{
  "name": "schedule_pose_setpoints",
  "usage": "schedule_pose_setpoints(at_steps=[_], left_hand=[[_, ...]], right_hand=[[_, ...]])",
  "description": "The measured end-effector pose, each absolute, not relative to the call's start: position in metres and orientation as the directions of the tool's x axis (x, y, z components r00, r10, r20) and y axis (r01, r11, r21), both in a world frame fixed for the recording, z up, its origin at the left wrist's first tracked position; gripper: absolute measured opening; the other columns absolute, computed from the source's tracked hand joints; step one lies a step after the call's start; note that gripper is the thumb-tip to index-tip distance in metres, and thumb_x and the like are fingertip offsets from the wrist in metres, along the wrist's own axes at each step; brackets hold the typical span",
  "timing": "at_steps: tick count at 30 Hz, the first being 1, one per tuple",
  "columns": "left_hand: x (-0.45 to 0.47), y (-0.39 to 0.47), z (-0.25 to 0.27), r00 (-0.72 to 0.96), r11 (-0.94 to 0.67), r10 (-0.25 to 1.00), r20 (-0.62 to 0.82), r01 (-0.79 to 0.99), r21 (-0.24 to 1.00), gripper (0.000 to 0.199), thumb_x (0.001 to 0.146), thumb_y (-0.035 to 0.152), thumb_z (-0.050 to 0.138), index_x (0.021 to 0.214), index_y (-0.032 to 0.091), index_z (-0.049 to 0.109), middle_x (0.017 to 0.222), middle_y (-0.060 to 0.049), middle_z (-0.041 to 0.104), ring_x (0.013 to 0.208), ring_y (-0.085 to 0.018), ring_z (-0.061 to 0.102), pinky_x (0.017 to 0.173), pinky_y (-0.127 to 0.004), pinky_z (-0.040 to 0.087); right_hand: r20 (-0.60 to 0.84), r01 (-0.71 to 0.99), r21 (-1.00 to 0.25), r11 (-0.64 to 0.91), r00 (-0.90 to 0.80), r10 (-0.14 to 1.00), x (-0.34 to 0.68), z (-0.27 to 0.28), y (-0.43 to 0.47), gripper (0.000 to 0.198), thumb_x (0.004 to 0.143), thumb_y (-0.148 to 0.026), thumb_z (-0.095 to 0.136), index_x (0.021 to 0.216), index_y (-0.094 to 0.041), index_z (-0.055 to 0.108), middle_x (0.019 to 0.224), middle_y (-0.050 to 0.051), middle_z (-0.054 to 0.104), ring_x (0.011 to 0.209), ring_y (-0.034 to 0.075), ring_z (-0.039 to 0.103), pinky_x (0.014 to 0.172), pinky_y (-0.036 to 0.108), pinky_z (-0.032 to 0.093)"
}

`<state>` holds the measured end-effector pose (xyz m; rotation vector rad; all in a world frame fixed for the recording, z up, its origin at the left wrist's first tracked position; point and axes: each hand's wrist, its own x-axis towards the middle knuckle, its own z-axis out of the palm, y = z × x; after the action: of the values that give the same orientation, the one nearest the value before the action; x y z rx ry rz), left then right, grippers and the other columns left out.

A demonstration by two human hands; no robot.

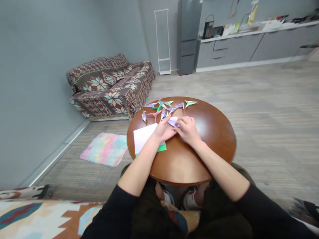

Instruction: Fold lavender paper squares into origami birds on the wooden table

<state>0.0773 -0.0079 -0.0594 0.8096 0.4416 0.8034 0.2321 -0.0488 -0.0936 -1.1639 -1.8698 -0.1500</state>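
Note:
A small piece of folded lilac paper [172,121] is between my two hands, above the round brown table [214,132]. My left hand [164,130] holds it from the left side. The fingers of my right hand [188,128] are bent and pinch its right edge, hiding part of it. Just beyond my hands lie several folded paper birds in lilac, mint, green and pink, among them a mint one [191,103] and a pink one [155,115]. A stack of white paper sheets [143,136] with green sheets [162,147] under it lies beside my left forearm.
A sofa with a patterned cover [112,86] stands beyond the table to the left. A pastel fluffy mat [104,149] lies on the floor. At the back are a grey fridge [189,36], a white rack [163,43] and a kitchen counter [236,46].

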Motion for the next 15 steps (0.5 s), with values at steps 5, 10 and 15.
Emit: schedule_pose_setpoints(at_steps=[5,10,15], left_hand=[[0.079,-0.007,-0.062,0.65,0.472,0.753,-0.103,-0.424,0.773,0.035,0.097,0.049,0.059,0.088,0.018,0.073,0.084,-0.01,0.07,0.07,-0.019,0.061,0.062,-0.033,0.045],[0.077,-0.009,-0.061,0.683,0.517,0.722,-0.112,-0.425,0.743,0.04,0.098,0.051,0.055,0.085,0.018,0.073,0.083,-0.009,0.072,0.07,-0.018,0.063,0.073,-0.034,0.053],[0.077,-0.012,-0.059,0.719,0.563,0.68,-0.146,-0.384,0.732,0.042,0.097,0.051,0.056,0.094,0.014,0.075,0.094,-0.016,0.077,0.095,-0.029,0.073,0.098,-0.047,0.054]], right_hand=[[0.706,0.741,-0.375,0.557,-0.161,0.69,0.236,-0.102,-0.043,0.013,0.093,-0.035,0.075,0.096,-0.023,0.07,0.107,0.009,0.074,0.104,0.028,0.066,0.093,0.046,0.047],[0.66,0.729,-0.444,0.521,-0.128,0.741,0.24,-0.111,-0.038,0.029,0.101,-0.038,0.065,0.121,-0.018,0.068,0.123,0.009,0.07,0.105,0.023,0.069,0.092,0.045,0.058],[0.62,0.716,-0.532,0.452,-0.034,0.784,0.242,-0.11,-0.039,0.03,0.102,-0.035,0.064,0.129,-0.02,0.066,0.131,0.011,0.067,0.108,0.023,0.069,0.092,0.044,0.06]])
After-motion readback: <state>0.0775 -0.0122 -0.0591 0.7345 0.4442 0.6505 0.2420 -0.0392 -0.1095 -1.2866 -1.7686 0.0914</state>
